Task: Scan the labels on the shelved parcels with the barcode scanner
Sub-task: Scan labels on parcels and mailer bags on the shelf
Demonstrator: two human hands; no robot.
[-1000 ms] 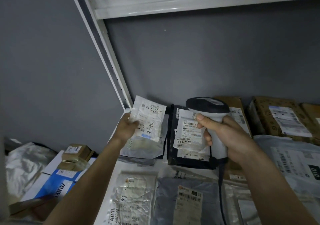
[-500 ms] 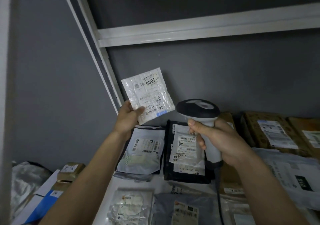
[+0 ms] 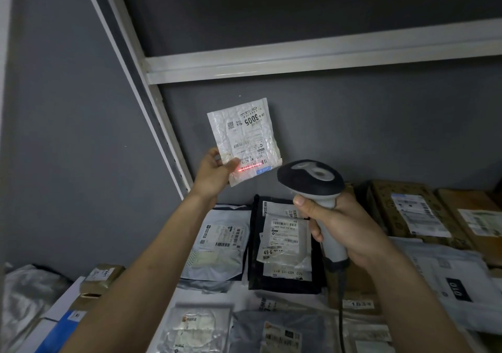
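My left hand point(image 3: 214, 170) pinches the lower left corner of a small white parcel point(image 3: 244, 138) and holds it up in front of the grey wall, label facing me, marked 3005. A red scan line lies across the barcode near the parcel's lower edge. My right hand point(image 3: 342, 225) grips the handle of a white and black barcode scanner point(image 3: 312, 180), whose head points at that parcel from the lower right. Its cable hangs down from the handle. More labelled parcels lie on the shelf below, among them a pale bag point(image 3: 220, 241) and a black bag point(image 3: 282, 246).
A white shelf upright point(image 3: 141, 80) slants up at the left and a white crossbar point(image 3: 326, 59) runs above. Brown cardboard boxes point(image 3: 407, 211) stand at the right rear, a grey mailer point(image 3: 451, 282) in front. Small boxes point(image 3: 100, 276) are stacked lower left.
My left hand lifted the white parcel off the shelf and up before the wall. The scanner's red line now falls on its barcode; the scanner head turned toward it.
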